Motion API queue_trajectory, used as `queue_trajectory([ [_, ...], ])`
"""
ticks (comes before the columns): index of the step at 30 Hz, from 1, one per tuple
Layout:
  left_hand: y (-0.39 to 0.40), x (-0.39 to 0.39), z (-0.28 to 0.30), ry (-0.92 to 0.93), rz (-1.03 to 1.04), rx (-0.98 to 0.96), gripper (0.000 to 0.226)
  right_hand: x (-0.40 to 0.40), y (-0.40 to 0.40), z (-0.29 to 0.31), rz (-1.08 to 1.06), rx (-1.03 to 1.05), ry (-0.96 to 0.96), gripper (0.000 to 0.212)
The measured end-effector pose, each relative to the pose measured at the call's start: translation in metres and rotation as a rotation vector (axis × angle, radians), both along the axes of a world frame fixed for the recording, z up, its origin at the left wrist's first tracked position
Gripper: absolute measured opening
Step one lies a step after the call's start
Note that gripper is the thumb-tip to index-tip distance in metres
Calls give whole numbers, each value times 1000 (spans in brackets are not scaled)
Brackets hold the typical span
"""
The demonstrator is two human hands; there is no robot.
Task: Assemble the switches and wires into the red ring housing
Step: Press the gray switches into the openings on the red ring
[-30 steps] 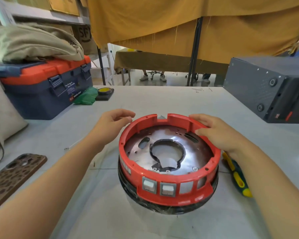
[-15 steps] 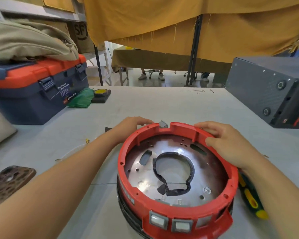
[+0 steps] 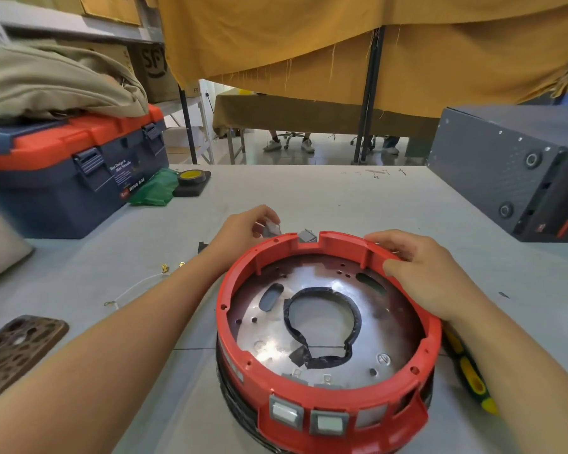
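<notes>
Left hand [image 3: 243, 226] pinching grey boxy switch [image 3: 272, 229], right hand [image 3: 420, 276] on glossy red ring housing [image 3: 325, 404]

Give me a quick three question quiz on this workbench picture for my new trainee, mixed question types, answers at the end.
1. True or false: the right hand rests on the red ring housing.
2. What does the left hand pinch? A) grey switch B) screwdriver C) tape roll
3. How many switches sit in the housing's near wall?

Key:
1. True.
2. A, a grey switch, beyond the far rim.
3. Two switches; the opening beside them is empty.
</notes>
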State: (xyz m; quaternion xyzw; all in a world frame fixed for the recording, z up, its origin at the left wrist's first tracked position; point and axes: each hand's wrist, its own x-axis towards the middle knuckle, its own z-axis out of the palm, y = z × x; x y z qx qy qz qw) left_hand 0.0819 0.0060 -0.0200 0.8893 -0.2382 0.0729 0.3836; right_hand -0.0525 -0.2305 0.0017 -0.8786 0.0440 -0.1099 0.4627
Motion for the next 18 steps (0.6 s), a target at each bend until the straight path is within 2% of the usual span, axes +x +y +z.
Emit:
queue_trajectory([
  [4,9,-12,16,50,33,-192,44,1,2,-2,-78,-11,-49,33],
  [7,17,-25,30,39,46,-283,47,1,2,-4,-117,-5,-67,25],
  [10,23,-43,43,-26,46,-283,41,-1,3,-4,-123,1,-55,21],
  [14,22,-72,51,-70,-45,-242,40,-5,4,1,-92,115,-39,13],
  [18,19,-97,57,-56,-120,-252,38,-10,10,2,0,170,20,20],
])
